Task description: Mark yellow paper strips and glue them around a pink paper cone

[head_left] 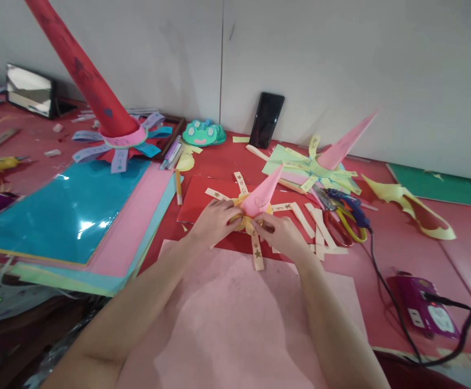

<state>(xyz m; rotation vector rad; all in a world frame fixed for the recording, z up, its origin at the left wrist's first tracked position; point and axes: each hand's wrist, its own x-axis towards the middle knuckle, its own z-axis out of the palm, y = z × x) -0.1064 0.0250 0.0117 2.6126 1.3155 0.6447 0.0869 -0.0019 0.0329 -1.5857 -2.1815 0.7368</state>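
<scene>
A pink paper cone (257, 197) stands on a yellow paper base (247, 222), and marked cream paper strips (257, 251) fan out from it. My left hand (217, 220) is closed with its fingers pinching the left edge of that base. On the other side, my right hand (282, 232) pinches the base's front right edge between thumb and fingers. Under the piece lies a red board (195, 202). Several loose cream strips (320, 229) lie just right of my right hand. What sits between my fingertips is partly hidden.
A tall red cone (85, 75) rises at left beside blue sheets (65, 210). Behind stand a phone (267, 120) and another pink cone (347, 143). Scissors (338, 224), a blue glue gun (351, 208) and a corded purple power strip (425, 308) are at right.
</scene>
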